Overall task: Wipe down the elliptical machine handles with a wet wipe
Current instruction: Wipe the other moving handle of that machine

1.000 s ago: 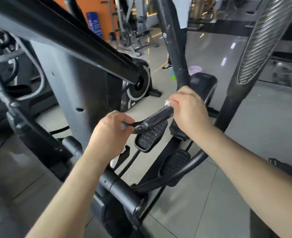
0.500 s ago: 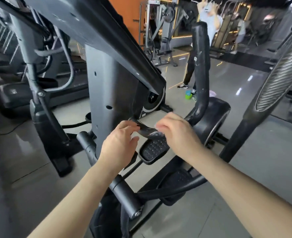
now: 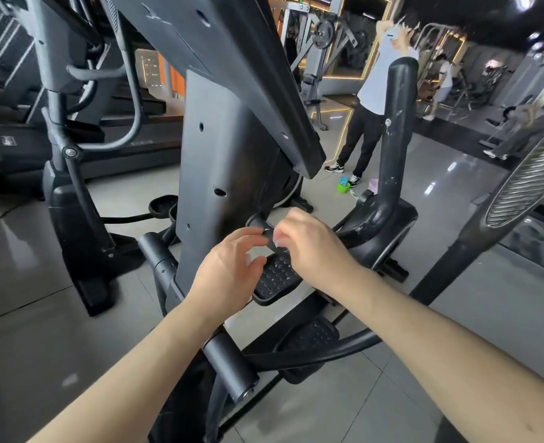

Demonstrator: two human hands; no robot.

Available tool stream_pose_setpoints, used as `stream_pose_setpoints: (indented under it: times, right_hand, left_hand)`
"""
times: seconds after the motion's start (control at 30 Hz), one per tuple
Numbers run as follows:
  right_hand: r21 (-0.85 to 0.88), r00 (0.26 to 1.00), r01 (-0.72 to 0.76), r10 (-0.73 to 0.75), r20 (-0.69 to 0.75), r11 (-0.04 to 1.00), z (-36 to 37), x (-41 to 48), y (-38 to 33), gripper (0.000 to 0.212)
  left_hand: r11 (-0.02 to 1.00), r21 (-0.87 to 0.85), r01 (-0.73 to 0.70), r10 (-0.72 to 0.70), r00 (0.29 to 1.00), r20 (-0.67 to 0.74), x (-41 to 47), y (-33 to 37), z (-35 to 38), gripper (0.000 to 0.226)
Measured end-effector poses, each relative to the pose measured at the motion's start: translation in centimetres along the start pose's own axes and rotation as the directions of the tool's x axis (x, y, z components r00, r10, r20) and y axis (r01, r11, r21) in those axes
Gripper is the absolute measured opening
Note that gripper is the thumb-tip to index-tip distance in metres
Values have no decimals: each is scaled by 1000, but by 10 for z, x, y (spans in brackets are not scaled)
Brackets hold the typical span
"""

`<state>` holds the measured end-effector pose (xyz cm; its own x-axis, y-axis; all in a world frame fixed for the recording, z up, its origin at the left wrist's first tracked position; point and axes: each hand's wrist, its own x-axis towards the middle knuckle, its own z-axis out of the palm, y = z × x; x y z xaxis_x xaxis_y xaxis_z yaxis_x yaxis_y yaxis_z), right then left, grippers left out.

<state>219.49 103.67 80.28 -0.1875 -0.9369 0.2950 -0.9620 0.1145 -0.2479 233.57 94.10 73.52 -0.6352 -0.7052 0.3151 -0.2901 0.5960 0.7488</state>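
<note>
Head view of an elliptical machine (image 3: 232, 75) standing on a grey tiled floor (image 3: 392, 394); two bare forearms enter from the lower edge and meet at the centre of the frame; a short black handle (image 3: 258, 224) projects from beside the machine's grey column (image 3: 219, 174), slanting down to the right, just above a studded pedal (image 3: 277, 278); the right hand (image 3: 312, 247) is curled over the lower part of this handle, its fingers pinching a pale wet wipe (image 3: 277, 242) against the bar; only a small crumpled edge of the wipe shows under the fingertips; the left hand (image 3: 229, 270) lies just left of the right, fingers curved with their tips at the handle and the thumb apart below; whether it grasps the bar or merely touches it cannot be told; a second pedal (image 3: 312, 337) sits lower, toward the bottom centre; a scuffed black upright arm (image 3: 395, 129) rises right of centre; a ribbed grip (image 3: 526, 183) slants across the right edge; in the upper right a person in a white top and black trousers (image 3: 372, 100) stands well apart from the machine, arms raised; a green cup (image 3: 343, 187) rests on the floor near that person's shoes; another black exercise machine (image 3: 8, 148) fills the left of the frame
</note>
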Motion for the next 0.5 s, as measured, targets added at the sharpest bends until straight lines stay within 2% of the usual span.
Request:
stream_pose_setpoints:
  times: [0.2,0.37,0.5]
  right_hand:
    - [-63,997,30,-25,68,998,-32,-35,42,13]
    - [-112,979,198,-202,-24,974,-1,-17,25,16]
    - [-160,941,334,-337,5,929,12,-9,31,19]
  left_hand:
    - [1000,-20,-9,10,1000,15,0,-6,2,21]
    - [996,-89,-7,5,1000,-17,1,-6,4,19]
    - [994,-105,-2,-4,998,-56,6,-3,3,19]
